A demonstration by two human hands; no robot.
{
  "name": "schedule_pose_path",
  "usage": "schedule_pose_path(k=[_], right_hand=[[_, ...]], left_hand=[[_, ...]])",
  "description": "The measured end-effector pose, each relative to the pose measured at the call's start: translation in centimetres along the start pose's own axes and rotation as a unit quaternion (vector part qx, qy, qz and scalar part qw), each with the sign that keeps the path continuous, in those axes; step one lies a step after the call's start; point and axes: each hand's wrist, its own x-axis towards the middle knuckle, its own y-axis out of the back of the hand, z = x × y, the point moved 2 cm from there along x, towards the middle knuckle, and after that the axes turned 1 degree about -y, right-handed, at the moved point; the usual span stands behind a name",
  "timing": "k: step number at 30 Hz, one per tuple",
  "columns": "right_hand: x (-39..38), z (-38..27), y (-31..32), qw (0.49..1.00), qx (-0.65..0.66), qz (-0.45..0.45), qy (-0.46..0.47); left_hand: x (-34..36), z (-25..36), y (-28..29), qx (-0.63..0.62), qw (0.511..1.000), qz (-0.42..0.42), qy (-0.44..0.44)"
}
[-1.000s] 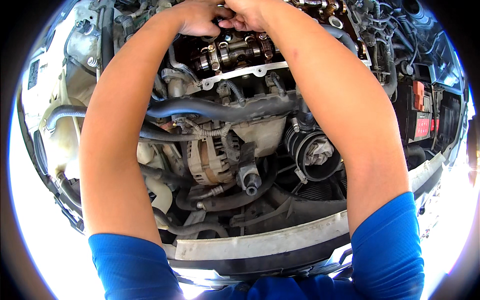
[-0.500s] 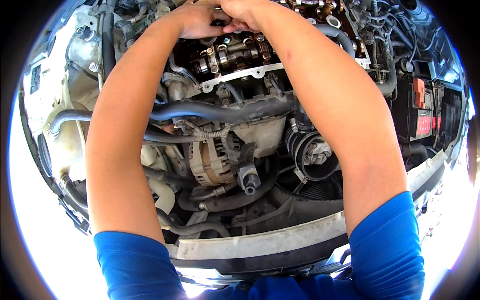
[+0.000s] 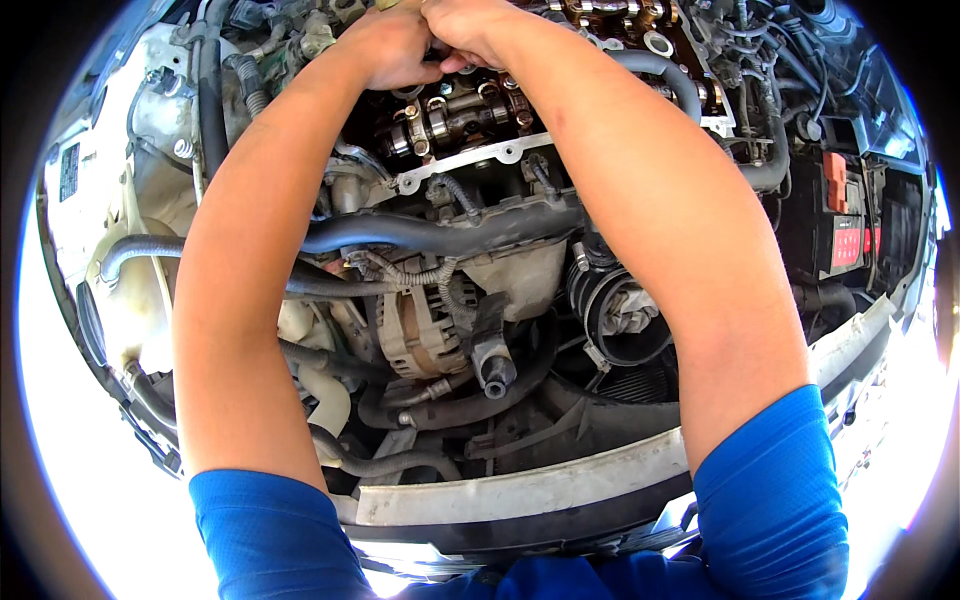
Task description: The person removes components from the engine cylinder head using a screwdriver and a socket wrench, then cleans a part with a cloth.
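Both my arms reach to the far side of an open engine bay. My left hand point(image 3: 393, 48) and my right hand point(image 3: 468, 28) meet at the upper edge of the view, over the uncovered cylinder head point(image 3: 505, 152). The fingers of each are curled in, and whatever they grip is hidden behind the hands. Just below them lies an oily camshaft point(image 3: 462, 118) with shiny lobes and bearing caps. To the right, past my right forearm, more of the valve gear point(image 3: 625, 12) shows.
A thick black hose point(image 3: 420, 228) crosses in front of the engine. Nearer are the alternator point(image 3: 412, 325) and a round black duct point(image 3: 600, 345) stuffed with crumpled pale material. The battery point(image 3: 815, 230) stands at right, a whitish reservoir point(image 3: 135, 290) at left. A pale crossbar point(image 3: 520, 485) spans the front.
The view has shifted slightly, so the engine sits a little farther left. My hands stay together over the cylinder head, with the left one slightly lower in view.
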Motion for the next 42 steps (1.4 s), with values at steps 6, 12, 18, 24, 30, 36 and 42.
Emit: schedule_pose_path(k=[6,12,18,24,30,36,42], right_hand=[[0.3,-0.1,0.4,0.975,-0.203,-0.039,0.081],[-1.0,-0.5,0.6,0.999,-0.04,0.004,0.005],[-3.0,-4.1,0.0,0.834,-0.476,0.017,0.28],[-15.9,-9.9,9.6,0.912,-0.359,0.123,0.157],[-44.3,-5.0,22.8,0.938,-0.22,0.257,0.081],[-67.7,5.6,25.2,0.737,-0.256,0.611,-0.138],[-75.8,10.4,22.3,0.724,-0.293,0.596,-0.186]], left_hand=[[-0.7,-0.1,0.0,0.016,0.998,0.015,0.052],[-0.4,-0.8,-0.1,0.002,0.999,0.02,0.025],[-0.1,-1.2,0.1,0.014,0.997,-0.076,0.02],[-0.1,-0.9,-0.2,0.073,0.994,0.043,-0.073],[-0.1,-2.5,-1.9,-0.095,0.995,0.007,-0.029],[1.5,-0.8,-1.4,-0.056,0.998,0.011,-0.038],[1.1,-2.9,-1.6,-0.036,0.996,0.048,-0.058]])
